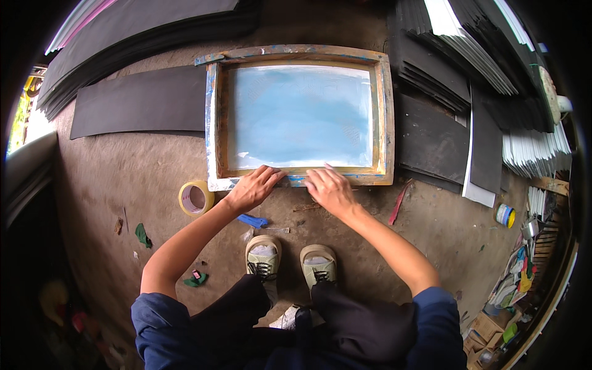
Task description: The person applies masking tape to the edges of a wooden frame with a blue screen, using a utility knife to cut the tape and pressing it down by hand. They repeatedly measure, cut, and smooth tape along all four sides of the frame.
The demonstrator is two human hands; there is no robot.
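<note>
A wooden screen-printing frame lies on the ground in front of me, its rails smeared with blue and white paint. Its stretched mesh looks pale blue, with whitish borders. My left hand grips the frame's near rail left of the middle, fingers curled over the wood. A short way to the right, my right hand has its fingers bent over the same rail. The undersides of both grips are hidden. Black sheets reach up to the frame's left side, and a dark board lies to its right.
A roll of tape and a blue strip lie near my left forearm. Tall stacks of black sheets stand far left, with black and white stacks far right. A small paint tub sits at right, above cluttered boxes.
</note>
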